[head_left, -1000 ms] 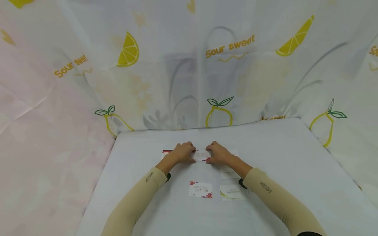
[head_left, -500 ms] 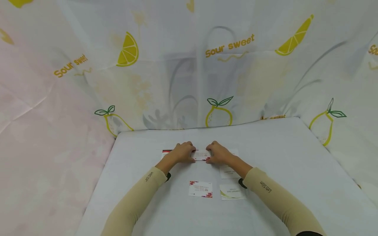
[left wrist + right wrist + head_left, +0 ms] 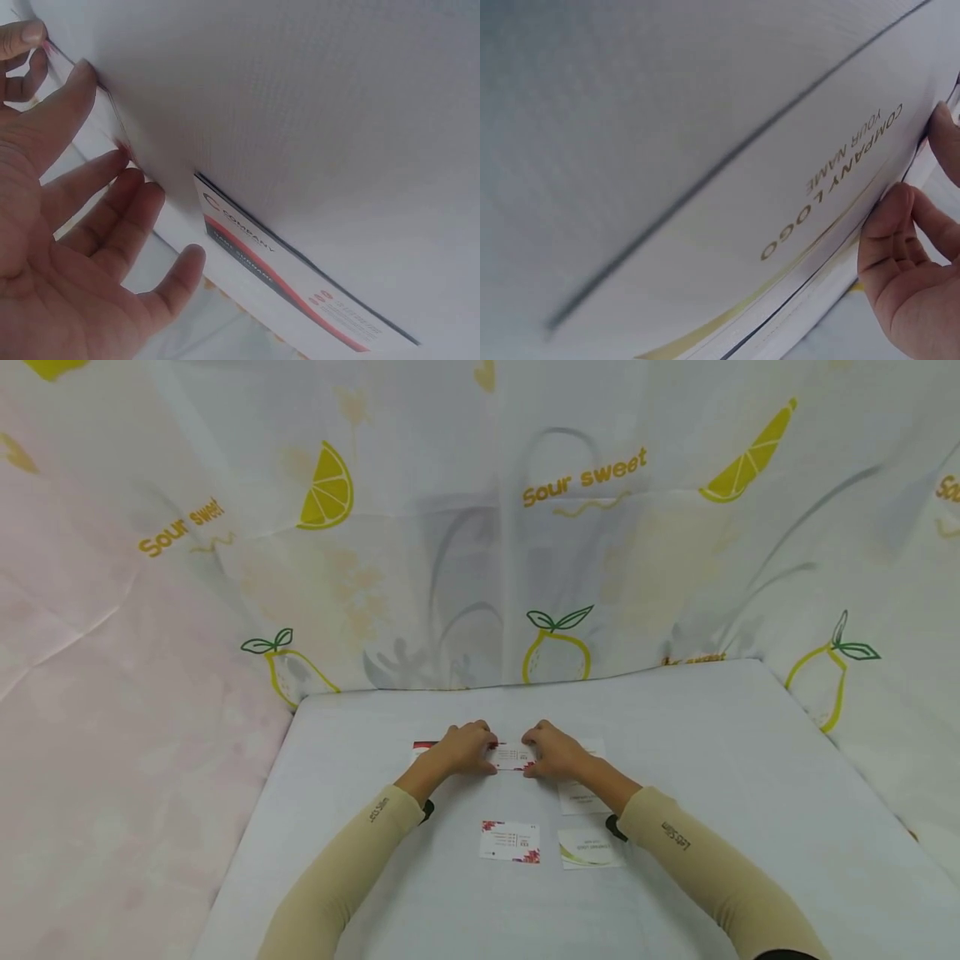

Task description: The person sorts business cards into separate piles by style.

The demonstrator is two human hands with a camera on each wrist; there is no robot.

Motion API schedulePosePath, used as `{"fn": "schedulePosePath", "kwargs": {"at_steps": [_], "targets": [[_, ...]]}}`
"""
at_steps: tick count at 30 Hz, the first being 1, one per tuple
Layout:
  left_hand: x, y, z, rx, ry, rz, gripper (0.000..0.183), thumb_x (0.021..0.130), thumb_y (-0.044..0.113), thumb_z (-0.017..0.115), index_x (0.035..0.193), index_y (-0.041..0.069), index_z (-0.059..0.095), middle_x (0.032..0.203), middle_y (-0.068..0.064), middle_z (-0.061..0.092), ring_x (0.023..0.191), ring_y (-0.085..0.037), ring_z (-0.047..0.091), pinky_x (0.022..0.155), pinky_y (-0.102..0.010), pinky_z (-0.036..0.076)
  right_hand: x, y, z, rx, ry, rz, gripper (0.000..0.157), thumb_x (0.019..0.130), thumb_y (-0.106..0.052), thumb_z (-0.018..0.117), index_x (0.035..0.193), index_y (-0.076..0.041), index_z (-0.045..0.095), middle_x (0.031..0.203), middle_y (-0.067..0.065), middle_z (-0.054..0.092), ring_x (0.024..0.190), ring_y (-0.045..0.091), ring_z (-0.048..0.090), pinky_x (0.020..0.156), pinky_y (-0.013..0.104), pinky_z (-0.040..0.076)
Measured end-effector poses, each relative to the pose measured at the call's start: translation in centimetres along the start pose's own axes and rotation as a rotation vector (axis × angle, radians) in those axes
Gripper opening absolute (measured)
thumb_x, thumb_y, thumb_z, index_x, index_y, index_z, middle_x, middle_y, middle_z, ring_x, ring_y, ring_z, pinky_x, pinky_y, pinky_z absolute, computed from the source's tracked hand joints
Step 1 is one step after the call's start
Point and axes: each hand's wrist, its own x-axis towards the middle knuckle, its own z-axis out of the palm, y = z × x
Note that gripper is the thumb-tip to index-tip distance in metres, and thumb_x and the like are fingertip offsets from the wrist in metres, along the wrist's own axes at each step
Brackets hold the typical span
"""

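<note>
Both hands meet at one white business card with red floral corners [image 3: 513,756] near the far part of the table. My left hand [image 3: 468,749] pinches its left end between thumb and fingertips. From the other side, my right hand [image 3: 553,752] grips the right end, thumb at the near edge and fingers at the far edge. In the left wrist view a red, black and white business card [image 3: 274,262] lies just beside the left hand. A "COMPANY LOGO" card [image 3: 821,202] with a gold curve lies beside the right hand in the right wrist view.
Closer on the white table [image 3: 420,902] lie another red floral card [image 3: 510,842] and a green-curved card [image 3: 588,848]. A pale card [image 3: 579,798] is partly covered by the right forearm. A lemon-print cloth [image 3: 450,568] hangs along the table's far edge.
</note>
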Motion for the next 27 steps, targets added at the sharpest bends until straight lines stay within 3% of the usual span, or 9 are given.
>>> {"fn": "schedulePosePath", "kwargs": {"at_steps": [20, 27], "targets": [[0.1, -0.2, 0.2, 0.013, 0.000, 0.004, 0.049, 0.085, 0.034, 0.078, 0.127, 0.012, 0.067, 0.127, -0.007, 0.060, 0.118, -0.024, 0.058, 0.101, -0.057, 0.042, -0.1, 0.3, 0.2, 0.024, 0.026, -0.008, 0.052, 0.078, -0.025, 0.085, 0.123, -0.006, 0.064, 0.121, 0.010, 0.057, 0.101, 0.020, 0.055, 0.098, 0.040, 0.047], [-0.4, -1.7, -0.3, -0.072, 0.054, 0.004, 0.053, 0.087, 0.033, 0.076, 0.134, 0.014, 0.061, 0.136, -0.007, 0.057, 0.128, -0.025, 0.054, 0.104, -0.057, 0.039, -0.1, 0.4, 0.2, 0.038, 0.024, -0.010, 0.053, 0.078, -0.024, 0.085, 0.123, -0.004, 0.064, 0.122, 0.011, 0.056, 0.105, 0.022, 0.056, 0.100, 0.041, 0.047]]}}
